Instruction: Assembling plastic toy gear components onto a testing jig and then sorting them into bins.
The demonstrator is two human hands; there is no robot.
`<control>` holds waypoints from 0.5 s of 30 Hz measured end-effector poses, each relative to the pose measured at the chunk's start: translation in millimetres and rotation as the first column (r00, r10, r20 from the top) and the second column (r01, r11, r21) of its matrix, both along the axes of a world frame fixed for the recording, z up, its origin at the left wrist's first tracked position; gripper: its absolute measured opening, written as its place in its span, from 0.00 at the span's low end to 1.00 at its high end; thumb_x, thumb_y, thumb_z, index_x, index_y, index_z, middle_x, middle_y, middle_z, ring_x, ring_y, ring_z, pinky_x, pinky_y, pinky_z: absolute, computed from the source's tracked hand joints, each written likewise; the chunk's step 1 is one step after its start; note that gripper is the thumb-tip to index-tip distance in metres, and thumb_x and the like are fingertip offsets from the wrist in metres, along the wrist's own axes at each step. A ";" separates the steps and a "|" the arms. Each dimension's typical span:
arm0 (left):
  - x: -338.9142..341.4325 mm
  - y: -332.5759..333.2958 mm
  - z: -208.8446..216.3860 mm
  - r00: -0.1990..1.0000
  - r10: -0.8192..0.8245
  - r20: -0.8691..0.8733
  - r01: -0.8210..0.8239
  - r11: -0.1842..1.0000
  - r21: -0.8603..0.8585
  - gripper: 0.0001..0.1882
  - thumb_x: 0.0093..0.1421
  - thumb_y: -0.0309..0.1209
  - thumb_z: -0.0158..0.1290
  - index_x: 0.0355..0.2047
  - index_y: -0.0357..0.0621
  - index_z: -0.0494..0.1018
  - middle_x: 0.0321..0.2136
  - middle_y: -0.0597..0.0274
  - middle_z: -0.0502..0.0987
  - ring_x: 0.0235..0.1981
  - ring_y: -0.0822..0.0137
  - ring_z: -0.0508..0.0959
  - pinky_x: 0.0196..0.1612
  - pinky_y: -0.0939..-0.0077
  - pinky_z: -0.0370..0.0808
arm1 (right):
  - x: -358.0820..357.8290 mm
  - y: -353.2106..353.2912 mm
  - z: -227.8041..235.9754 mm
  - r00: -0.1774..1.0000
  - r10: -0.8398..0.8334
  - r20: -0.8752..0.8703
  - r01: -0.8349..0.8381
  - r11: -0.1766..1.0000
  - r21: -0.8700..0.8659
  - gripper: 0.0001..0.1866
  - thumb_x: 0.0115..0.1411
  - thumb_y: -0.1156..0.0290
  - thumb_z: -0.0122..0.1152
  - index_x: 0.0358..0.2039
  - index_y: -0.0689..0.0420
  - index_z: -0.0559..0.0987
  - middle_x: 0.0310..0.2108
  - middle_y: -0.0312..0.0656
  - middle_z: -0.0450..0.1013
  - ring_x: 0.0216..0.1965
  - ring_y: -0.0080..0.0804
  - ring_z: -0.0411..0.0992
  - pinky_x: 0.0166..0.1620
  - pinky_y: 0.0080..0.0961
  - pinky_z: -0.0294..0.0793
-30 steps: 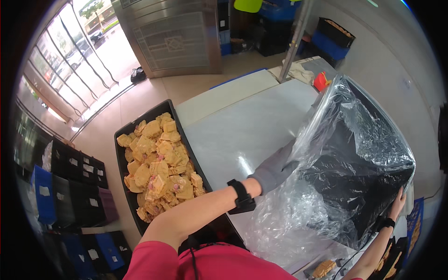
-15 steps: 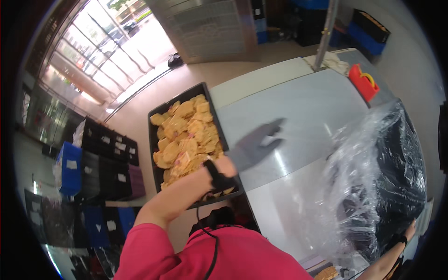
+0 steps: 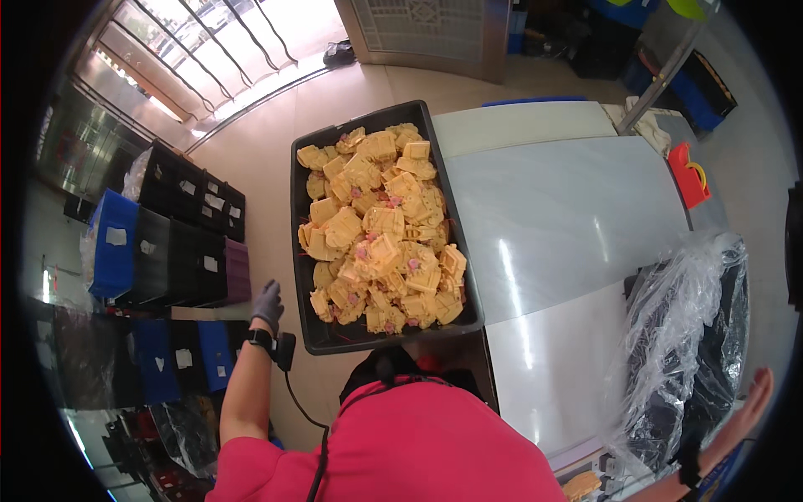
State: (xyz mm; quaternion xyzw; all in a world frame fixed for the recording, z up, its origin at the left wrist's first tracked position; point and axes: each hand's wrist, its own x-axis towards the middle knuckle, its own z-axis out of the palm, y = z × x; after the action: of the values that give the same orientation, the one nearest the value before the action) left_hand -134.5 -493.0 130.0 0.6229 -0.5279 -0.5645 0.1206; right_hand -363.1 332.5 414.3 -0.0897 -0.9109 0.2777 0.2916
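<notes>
My left hand, in a grey glove, hangs just left of the black crate. It touches nothing, and its fingers are stretched out. Heaped in that crate are several yellow moulded plastic parts, some with pinkish bits and thin red wires. At the far right, my bare right hand is held with straight fingers beside a black bundle under clear plastic film. A gap shows between that hand and the film; nothing is seen in its grasp.
A grey-white table stands right of the crate, with a red holder containing something yellow at its far corner. Stacked black and blue bins line the left side. Another yellow part lies near the lower edge. A barred doorway opens at the far left.
My left hand has swung from over the table, across the crate, to the crate's left side. My right hand has come off the film-covered bundle. The view has shifted, and the film lies lower.
</notes>
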 end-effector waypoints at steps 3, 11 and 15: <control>-28.7 6.6 -40.9 0.957 -0.286 0.054 0.275 0.949 0.154 0.30 0.61 0.47 0.54 0.62 0.57 0.65 0.58 0.64 0.68 0.57 0.61 0.65 0.56 0.61 0.64 | -5.1 -189.4 -51.9 0.895 0.370 0.249 -0.317 0.921 -0.228 0.13 0.68 0.67 0.49 0.46 0.62 0.76 0.41 0.40 0.72 0.45 0.29 0.70 0.53 0.26 0.68; -73.6 -19.9 -8.6 0.876 -0.351 -0.331 0.452 0.835 0.312 0.33 0.63 0.45 0.52 0.64 0.46 0.60 0.56 0.61 0.70 0.60 0.67 0.66 0.61 0.64 0.61 | -112.2 -423.9 -338.1 0.549 0.662 0.510 -0.533 0.747 -0.397 0.23 0.60 0.66 0.62 0.53 0.62 0.73 0.46 0.49 0.74 0.44 0.38 0.74 0.45 0.31 0.75; -75.3 -40.8 -12.5 0.798 -0.246 -0.551 0.483 0.807 0.339 0.27 0.68 0.39 0.48 0.63 0.41 0.60 0.53 0.60 0.72 0.59 0.68 0.68 0.59 0.68 0.66 | -143.5 -460.5 -374.4 0.452 0.626 0.635 -0.480 0.771 -0.419 0.24 0.58 0.66 0.63 0.51 0.67 0.70 0.40 0.47 0.75 0.39 0.34 0.74 0.43 0.27 0.74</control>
State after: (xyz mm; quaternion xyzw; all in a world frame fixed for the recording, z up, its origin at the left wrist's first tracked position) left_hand -209.8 -533.8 117.5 0.3551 -0.4435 -0.8227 -0.0189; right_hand -506.6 -128.1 39.9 0.0815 -0.8955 0.3754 -0.2246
